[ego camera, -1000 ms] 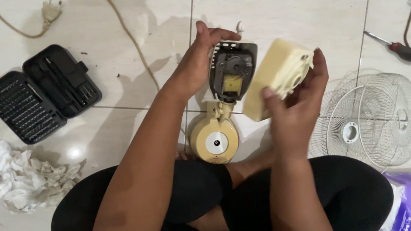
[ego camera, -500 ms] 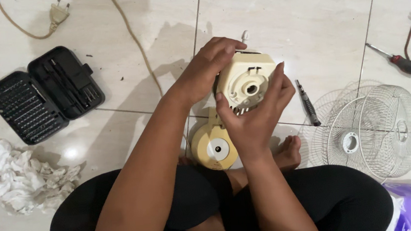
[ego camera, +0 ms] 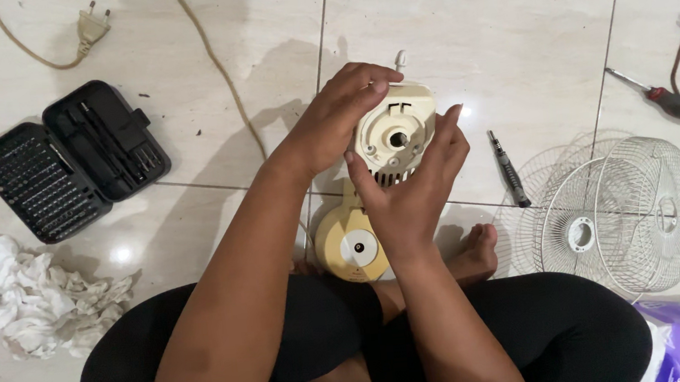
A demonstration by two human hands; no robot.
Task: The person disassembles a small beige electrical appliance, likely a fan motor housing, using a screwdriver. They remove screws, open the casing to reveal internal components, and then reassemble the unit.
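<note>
We sit cross-legged on the tiled floor point(ego camera: 506, 29). Our left hand point(ego camera: 334, 122) curls over the top left edge of the cream fan motor housing point(ego camera: 395, 133), fingers bent and closed on its rim. Our right hand point(ego camera: 410, 193) cups the housing from below, thumb on its left side, fingers pressed up along its right side. The housing is held above the floor, its round face with a central hole towards us, directly above the cream fan base point(ego camera: 353, 247), which rests between our knees.

A small black screwdriver point(ego camera: 508, 168) lies just right of the hands, beside the white wire fan guard point(ego camera: 613, 216). A red-handled screwdriver point(ego camera: 664, 97) lies farther right. An open black bit case point(ego camera: 67, 161) sits well to the left, with crumpled white cloth point(ego camera: 26, 304) below it. A plug and cord point(ego camera: 88, 29) lie at the top left.
</note>
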